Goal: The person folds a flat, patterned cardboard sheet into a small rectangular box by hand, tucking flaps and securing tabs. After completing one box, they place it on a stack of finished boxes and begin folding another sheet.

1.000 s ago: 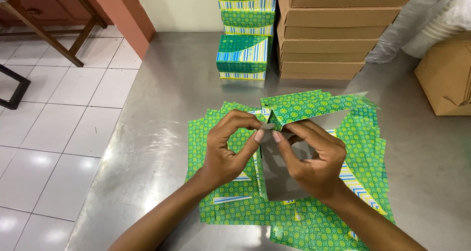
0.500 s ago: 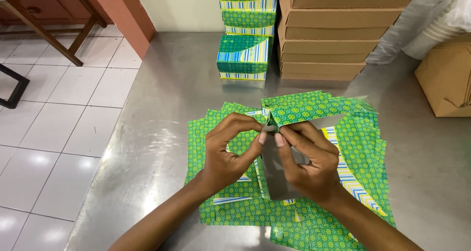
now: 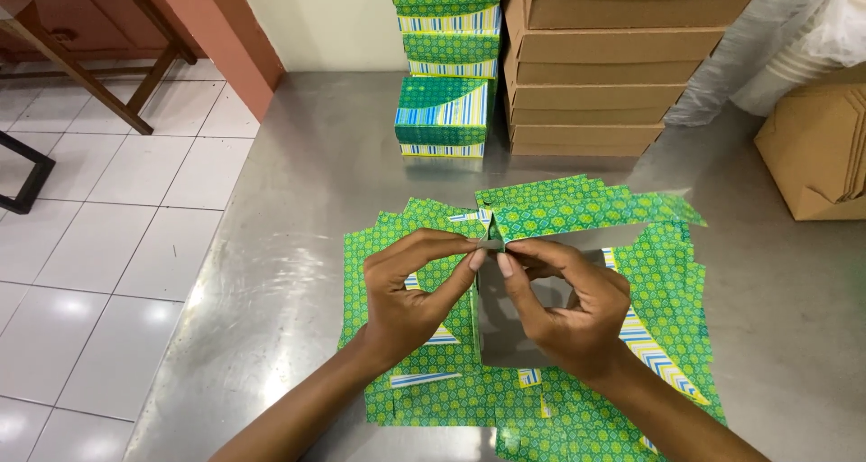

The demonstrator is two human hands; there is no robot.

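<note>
A green patterned carton blank (image 3: 577,211) with a grey inner side is half folded up above a pile of flat green blanks (image 3: 667,354) on the steel table (image 3: 298,245). My left hand (image 3: 410,291) pinches its left edge with thumb and forefinger. My right hand (image 3: 564,309) grips the same fold from the right, fingers tucked inside the grey panel. Both fingertips meet near the fold's top corner.
Finished green and striped boxes (image 3: 444,110) are stacked at the table's back, next to a stack of flat brown cartons (image 3: 595,74). A brown cardboard box (image 3: 816,151) and plastic wrap stand at the right. White tiled floor and wooden furniture legs lie left.
The grey panel has been turned more upright between my hands, and my right fingers have shifted further inside the fold. Both hands stay in the same spot.
</note>
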